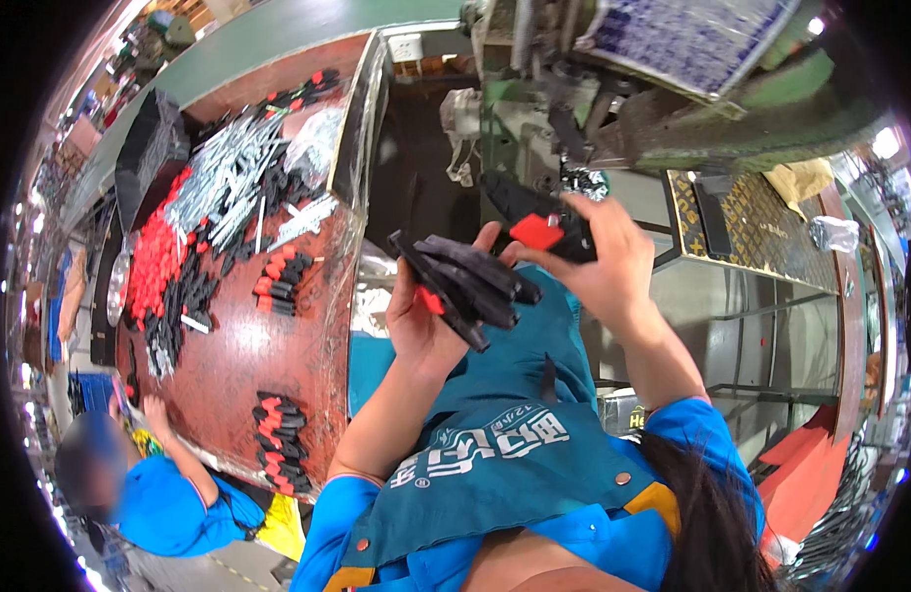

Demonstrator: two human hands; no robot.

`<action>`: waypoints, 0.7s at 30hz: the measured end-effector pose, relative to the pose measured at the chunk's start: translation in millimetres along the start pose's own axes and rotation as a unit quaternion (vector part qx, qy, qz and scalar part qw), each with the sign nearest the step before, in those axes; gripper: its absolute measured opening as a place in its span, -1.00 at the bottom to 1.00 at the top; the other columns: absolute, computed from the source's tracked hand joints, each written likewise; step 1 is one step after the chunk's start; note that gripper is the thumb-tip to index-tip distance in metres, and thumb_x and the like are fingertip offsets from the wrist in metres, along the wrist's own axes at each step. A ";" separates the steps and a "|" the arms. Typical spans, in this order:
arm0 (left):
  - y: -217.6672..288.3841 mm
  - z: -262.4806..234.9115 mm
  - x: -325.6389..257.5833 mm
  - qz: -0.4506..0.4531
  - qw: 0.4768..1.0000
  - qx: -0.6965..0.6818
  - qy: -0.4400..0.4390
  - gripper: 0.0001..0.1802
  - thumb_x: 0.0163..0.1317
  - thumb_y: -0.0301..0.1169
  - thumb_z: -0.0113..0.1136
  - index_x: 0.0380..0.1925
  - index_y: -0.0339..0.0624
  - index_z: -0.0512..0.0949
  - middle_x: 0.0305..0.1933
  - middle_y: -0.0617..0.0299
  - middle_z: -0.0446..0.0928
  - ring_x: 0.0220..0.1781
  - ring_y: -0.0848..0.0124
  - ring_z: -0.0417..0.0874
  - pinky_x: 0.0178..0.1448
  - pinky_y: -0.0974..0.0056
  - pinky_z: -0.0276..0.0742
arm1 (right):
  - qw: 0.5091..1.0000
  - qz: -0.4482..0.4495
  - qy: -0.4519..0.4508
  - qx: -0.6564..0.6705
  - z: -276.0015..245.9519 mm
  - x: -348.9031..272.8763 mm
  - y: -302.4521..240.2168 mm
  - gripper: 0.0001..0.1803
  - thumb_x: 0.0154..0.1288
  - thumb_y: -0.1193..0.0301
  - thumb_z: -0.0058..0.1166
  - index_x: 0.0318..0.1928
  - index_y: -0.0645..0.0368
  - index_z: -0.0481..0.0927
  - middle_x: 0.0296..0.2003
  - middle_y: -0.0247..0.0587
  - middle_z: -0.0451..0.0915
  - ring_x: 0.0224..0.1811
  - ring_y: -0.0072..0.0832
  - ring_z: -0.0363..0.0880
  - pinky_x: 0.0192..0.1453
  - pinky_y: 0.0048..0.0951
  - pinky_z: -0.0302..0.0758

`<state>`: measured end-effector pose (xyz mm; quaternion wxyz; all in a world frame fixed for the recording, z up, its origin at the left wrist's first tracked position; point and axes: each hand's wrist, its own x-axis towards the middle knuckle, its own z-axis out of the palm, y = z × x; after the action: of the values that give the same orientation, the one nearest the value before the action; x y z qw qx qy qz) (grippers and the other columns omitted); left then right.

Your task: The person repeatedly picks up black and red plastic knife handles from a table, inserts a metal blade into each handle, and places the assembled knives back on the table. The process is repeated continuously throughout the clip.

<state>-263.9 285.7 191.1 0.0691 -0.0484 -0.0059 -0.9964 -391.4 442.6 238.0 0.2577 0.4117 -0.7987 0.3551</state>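
Note:
Several long black plastic pieces (480, 281), one with a red patch, lie bunched in my left hand (416, 331), whose fingers wrap round them from below. My right hand (618, 252) pinches a black-and-red handle-like piece (536, 232) between thumb and fingers, just right of that bunch. This piece is held before the metal working part of a green machine (692, 138); whether it touches the machine I cannot tell. Both hands are above my teal apron (505, 449).
On the left, a reddish-brown table (243, 355) carries a pile of silver metal strips (228, 183), red pieces (154, 261) and rows of black-and-red pieces (281, 444). A person in blue (169, 503) sits at its near left. A patterned board (761, 237) lies at right.

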 end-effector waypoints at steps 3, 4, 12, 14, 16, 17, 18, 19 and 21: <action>1.3 -17.3 -0.1 -0.008 1.000 0.019 -0.014 -0.38 0.45 0.03 -0.11 0.31 -0.16 0.30 0.43 -0.09 0.22 0.45 0.02 0.26 0.46 -0.20 0.19 | 0.955 -0.003 -0.289 0.060 2.4 -20.8 -12.1 -0.06 -0.19 0.20 0.50 0.26 0.15 0.34 -0.03 -0.06 0.50 -0.02 -0.16 0.57 -0.03 -0.28 0.54; 1.4 -22.8 -1.1 0.003 1.000 -0.011 0.015 -0.37 0.45 0.03 -0.12 0.31 -0.17 0.30 0.42 -0.05 0.26 0.42 0.06 0.33 0.43 -0.20 0.25 | 0.950 -0.001 -0.296 0.096 3.4 -20.5 -11.1 -0.01 -0.17 0.20 0.50 0.30 0.18 0.29 0.04 -0.02 0.45 0.06 -0.12 0.51 0.05 -0.26 0.50; -1.8 -32.6 -8.5 0.054 0.996 0.053 0.050 -0.43 0.48 0.08 -0.23 0.21 -0.09 0.40 0.25 0.17 0.47 0.31 0.18 0.46 0.37 -0.03 0.33 | 0.963 -0.170 -0.208 0.010 12.2 -16.7 -52.2 0.05 -0.19 -0.11 0.37 0.31 0.18 0.35 0.22 -0.10 0.32 0.35 -0.13 0.19 0.42 0.04 0.06; -3.5 -25.0 -14.1 0.054 0.991 0.112 0.058 -0.42 0.48 0.09 -0.27 0.24 -0.07 0.37 0.25 0.21 0.47 0.32 0.24 0.44 0.37 0.08 0.35 | 0.977 -0.161 -0.138 -0.005 38.5 -22.3 -52.0 -0.06 -0.19 -0.05 0.37 0.21 0.20 0.45 0.11 -0.14 0.41 0.25 -0.16 0.29 0.33 0.01 0.18; -3.8 -23.4 -19.1 0.075 0.979 0.163 0.096 -0.41 0.48 0.10 -0.26 0.25 -0.07 0.35 0.24 0.22 0.46 0.33 0.27 0.43 0.36 0.13 0.37 | 0.977 -0.176 -0.117 0.007 45.2 -19.6 -50.1 -0.14 -0.21 -0.01 0.38 0.12 0.22 0.51 0.05 -0.17 0.44 0.15 -0.15 0.37 0.24 -0.04 0.27; -4.5 -23.7 -18.4 0.086 0.979 0.144 0.115 -0.40 0.47 0.12 -0.24 0.22 -0.08 0.37 0.20 0.22 0.48 0.28 0.32 0.47 0.33 0.19 0.40 | 0.977 -0.183 -0.107 0.012 48.1 -17.6 -49.1 -0.17 -0.22 0.01 0.38 0.08 0.23 0.53 0.02 -0.18 0.46 0.10 -0.15 0.41 0.19 -0.07 0.32; -4.0 -27.1 -19.2 0.091 0.983 0.126 0.093 -0.41 0.46 0.12 -0.23 0.19 -0.09 0.40 0.19 0.22 0.49 0.26 0.31 0.49 0.31 0.19 0.42 | 0.977 -0.187 -0.104 0.013 50.1 -17.2 -47.7 -0.21 -0.21 0.01 0.39 0.05 0.22 0.55 -0.01 -0.18 0.47 0.06 -0.17 0.43 0.15 -0.09 0.33; -2.7 -32.8 -18.9 0.095 0.987 0.108 0.071 -0.41 0.46 0.13 -0.23 0.16 -0.09 0.43 0.18 0.22 0.50 0.23 0.31 0.51 0.29 0.19 0.44 | 0.976 -0.191 -0.101 0.014 52.5 -15.7 -45.5 -0.24 -0.20 0.01 0.39 0.01 0.21 0.56 -0.03 -0.19 0.48 0.02 -0.19 0.45 0.12 -0.11 0.35; -3.1 -33.8 -18.2 0.099 0.985 0.111 0.093 -0.33 0.39 0.23 -0.18 0.16 -0.10 0.42 0.14 0.22 0.51 0.21 0.31 0.50 0.30 0.17 0.42 | 0.979 -0.185 -0.080 0.030 50.5 -14.8 -44.0 -0.29 -0.19 0.02 0.41 -0.05 0.20 0.58 -0.09 -0.18 0.51 -0.05 -0.21 0.49 0.07 -0.15 0.37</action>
<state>-249.6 290.7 155.7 0.1721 0.0516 -0.1050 -0.9781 -352.6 392.3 212.1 0.2421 0.5872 -0.7154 0.2912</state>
